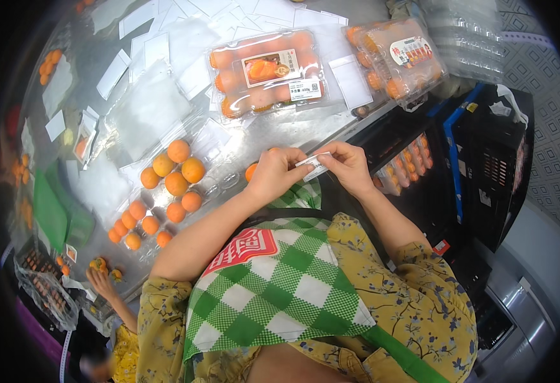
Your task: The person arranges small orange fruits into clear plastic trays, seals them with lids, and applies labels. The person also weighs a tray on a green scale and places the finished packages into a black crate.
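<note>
My left hand (277,172) and my right hand (347,167) hold a small white printed label (312,168) between their fingertips, above the table's near edge. Beyond them lies a closed clear plastic clamshell box of orange fruit (268,72), bearing a picture label and a white printed label. A second clamshell of fruit (416,57) sits tilted at its right, at the table's edge. Loose orange fruits (176,184) stand in rows on the left, some in an open clear tray. Part of an orange fruit (251,171) shows beside my left hand.
Paper slips (157,50) and plastic film lie across the metal table (280,127). Stacked clear plastic boxes (469,43) stand at the upper right, above black crates (490,167). A green container (64,210) is at the left. A co-worker's hand (102,282) touches fruit at lower left.
</note>
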`<state>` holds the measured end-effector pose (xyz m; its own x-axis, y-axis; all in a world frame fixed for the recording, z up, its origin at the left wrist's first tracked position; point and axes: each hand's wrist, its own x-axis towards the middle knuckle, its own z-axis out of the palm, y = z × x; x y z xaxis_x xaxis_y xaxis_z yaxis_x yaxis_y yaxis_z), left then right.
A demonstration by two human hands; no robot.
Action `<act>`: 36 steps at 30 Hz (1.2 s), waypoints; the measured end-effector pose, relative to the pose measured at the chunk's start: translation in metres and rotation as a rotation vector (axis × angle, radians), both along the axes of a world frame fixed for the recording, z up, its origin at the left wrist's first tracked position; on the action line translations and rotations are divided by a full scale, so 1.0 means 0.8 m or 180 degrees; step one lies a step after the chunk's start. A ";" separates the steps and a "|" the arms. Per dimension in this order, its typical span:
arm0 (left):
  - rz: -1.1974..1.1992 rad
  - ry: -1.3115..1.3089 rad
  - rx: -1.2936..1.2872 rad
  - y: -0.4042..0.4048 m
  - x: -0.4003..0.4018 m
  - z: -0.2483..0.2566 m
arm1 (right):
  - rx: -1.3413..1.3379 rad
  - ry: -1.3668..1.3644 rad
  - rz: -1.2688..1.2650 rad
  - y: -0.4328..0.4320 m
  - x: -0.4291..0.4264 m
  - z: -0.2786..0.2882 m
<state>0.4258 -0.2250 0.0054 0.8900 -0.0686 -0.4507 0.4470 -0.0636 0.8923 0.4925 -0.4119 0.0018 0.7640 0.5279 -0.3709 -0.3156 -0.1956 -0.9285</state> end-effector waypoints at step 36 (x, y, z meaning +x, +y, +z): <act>-0.0128 -0.0299 0.0404 0.027 -0.001 -0.008 | -0.1232 0.0238 -0.0658 -0.089 0.037 -0.107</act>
<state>0.4249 -0.2036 -0.0008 0.9263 -0.0527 -0.3730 0.3568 -0.1946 0.9137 0.5224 -0.4834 -0.0838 0.8025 0.1782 -0.5694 -0.4481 -0.4500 -0.7725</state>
